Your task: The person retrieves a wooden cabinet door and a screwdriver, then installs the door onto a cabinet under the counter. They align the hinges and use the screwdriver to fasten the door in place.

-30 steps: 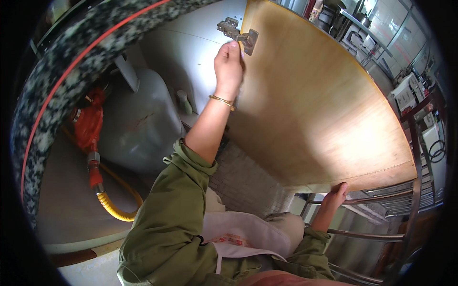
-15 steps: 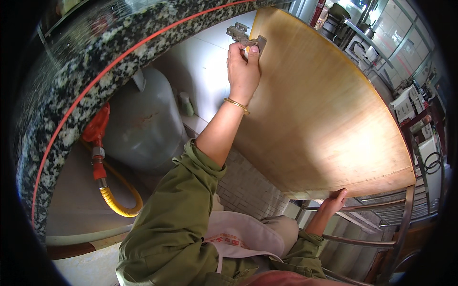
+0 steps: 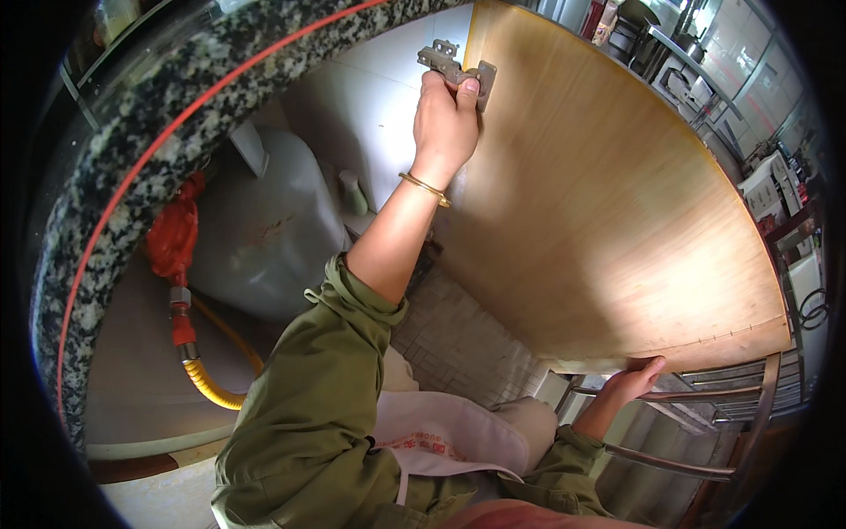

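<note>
My left hand [image 3: 445, 123], with a gold bangle at the wrist, grips a metal hinge [image 3: 441, 55] at the upper left edge of a large wooden door panel [image 3: 608, 194]. Its fingertips are curled on the hinge, thumb uppermost. Down at the lower right, my right hand [image 3: 639, 379] holds the panel's bottom edge, fingers partly hidden behind the wood. Inside the cabinet left of my arm stands a grey gas cylinder [image 3: 264, 247] with a red regulator [image 3: 172, 238] and a yellow corrugated hose [image 3: 211, 388]. A pale bottle [image 3: 352, 194] stands behind.
A speckled stone countertop [image 3: 132, 159] with a red line arches along the top and left. Metal chair rails [image 3: 696, 467] are beside my right arm. Kitchen shelving [image 3: 696, 53] and clutter run along the far right. A tiled floor [image 3: 458, 326] shows below the panel.
My left hand has shifted slightly right, its thumb now over the hinge joint. The panel and my right hand sit slightly further right and lower in the picture.
</note>
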Demonstrator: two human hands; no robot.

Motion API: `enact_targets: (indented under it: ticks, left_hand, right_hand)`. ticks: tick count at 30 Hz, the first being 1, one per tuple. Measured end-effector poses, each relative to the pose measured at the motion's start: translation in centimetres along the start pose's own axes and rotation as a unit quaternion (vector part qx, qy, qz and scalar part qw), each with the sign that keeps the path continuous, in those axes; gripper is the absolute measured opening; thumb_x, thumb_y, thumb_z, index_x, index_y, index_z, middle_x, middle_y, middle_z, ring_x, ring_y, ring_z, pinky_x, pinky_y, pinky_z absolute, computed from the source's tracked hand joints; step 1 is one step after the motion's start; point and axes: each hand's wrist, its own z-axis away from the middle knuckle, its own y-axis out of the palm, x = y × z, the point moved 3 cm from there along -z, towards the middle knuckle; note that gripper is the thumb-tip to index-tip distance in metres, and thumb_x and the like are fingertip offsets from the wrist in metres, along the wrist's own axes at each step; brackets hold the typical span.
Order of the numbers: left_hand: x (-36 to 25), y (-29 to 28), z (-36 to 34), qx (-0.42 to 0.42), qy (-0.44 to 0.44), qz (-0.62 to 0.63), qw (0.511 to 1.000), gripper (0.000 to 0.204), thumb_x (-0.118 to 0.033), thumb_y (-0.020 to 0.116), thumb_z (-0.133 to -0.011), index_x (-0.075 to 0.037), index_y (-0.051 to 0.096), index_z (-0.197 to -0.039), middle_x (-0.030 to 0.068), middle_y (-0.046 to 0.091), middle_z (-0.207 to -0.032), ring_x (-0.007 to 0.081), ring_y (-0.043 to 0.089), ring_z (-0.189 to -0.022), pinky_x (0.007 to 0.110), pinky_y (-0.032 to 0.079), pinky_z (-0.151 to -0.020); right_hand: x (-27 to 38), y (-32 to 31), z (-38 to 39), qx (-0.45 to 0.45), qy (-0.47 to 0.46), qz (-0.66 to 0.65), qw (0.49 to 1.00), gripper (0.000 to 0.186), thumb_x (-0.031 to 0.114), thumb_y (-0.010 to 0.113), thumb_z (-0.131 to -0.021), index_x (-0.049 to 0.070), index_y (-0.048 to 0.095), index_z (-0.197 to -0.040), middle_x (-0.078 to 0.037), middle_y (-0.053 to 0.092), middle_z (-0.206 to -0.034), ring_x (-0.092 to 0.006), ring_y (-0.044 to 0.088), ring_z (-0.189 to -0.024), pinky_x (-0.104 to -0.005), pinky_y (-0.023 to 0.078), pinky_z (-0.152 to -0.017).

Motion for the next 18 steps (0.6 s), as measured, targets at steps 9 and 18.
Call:
enact_targets:
  ticks: [9, 18]
  left_hand:
    - [-0.2, 0.5, 0.2, 0.006, -0.008, 0.051, 0.999, 0.026, -0.021, 0.058, -0.089, 0.002, 0.046, -0.087, 0.0143, 0.058, -0.075, 0.0249, 0.057, -0.067, 0.037, 0.046, -0.066]
    - [0.1, 0.1, -0.2, 0.034, 0.046, 0.009, 0.998, 0.025, -0.02, 0.056, -0.09, 0.002, 0.045, -0.086, 0.0126, 0.058, -0.072, 0.0224, 0.057, -0.063, 0.034, 0.046, -0.063]
  right_hand:
    - [1.0, 0.6, 0.5, -0.054, -0.011, 0.012, 0.998, 0.063, 0.038, 0.051, -0.093, -0.011, 0.036, -0.128, -0.023, 0.043, -0.13, -0.0301, 0.045, -0.117, -0.0397, 0.036, -0.101]
    - [1.4, 0.5, 0.7, -0.073, -0.039, 0.03, 0.996, 0.062, 0.039, 0.049, -0.093, -0.011, 0.037, -0.126, -0.025, 0.043, -0.129, -0.0313, 0.047, -0.114, -0.0402, 0.039, -0.099]
